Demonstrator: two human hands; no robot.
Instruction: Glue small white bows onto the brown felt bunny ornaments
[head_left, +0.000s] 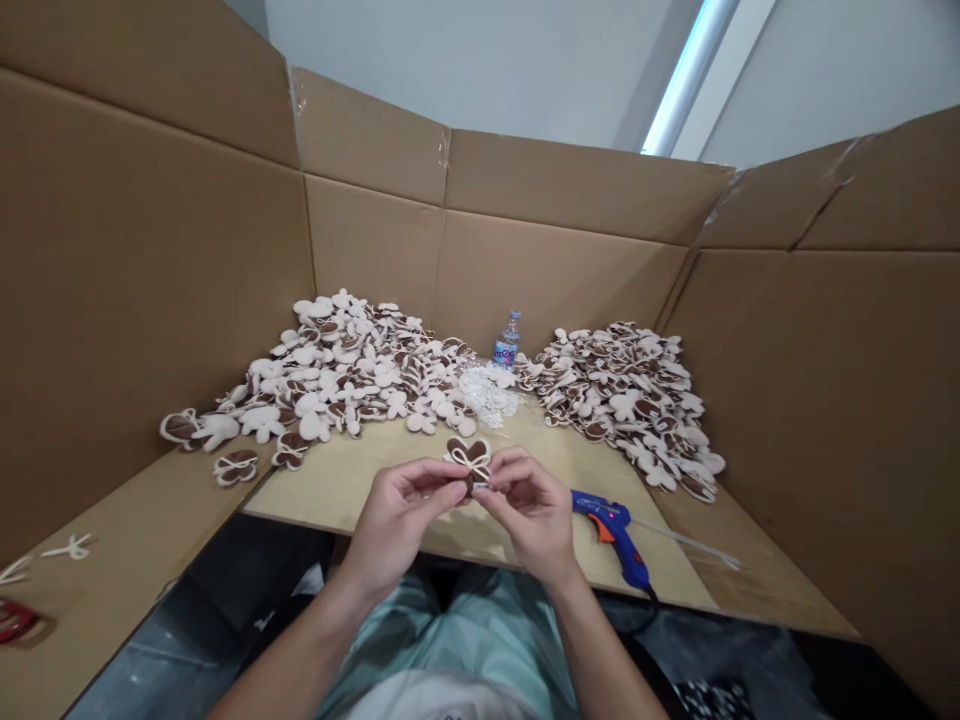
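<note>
Left hand (pixel 397 520) and right hand (pixel 529 510) are both pinching a brown-and-cream cutout (pixel 469 462) with a white cord bow, fingertips pressed together on its edges just left of the blue hot glue gun (pixel 611 535), heaped cutouts (pixel 622 400) behind that gun.

Chocolate brown with cream trim on the butterfly-shaped cutouts (pixel 360 370), heaped left and right of the water bottle (pixel 507 340), its label blue. White openwork on the lace scrap (pixel 487 395) just before the bottle. Blue and orange on the hot glue gun (pixel 609 535), front right of the bottle. Plain tan on the cardboard walls (pixel 555 280) behind it.
</note>
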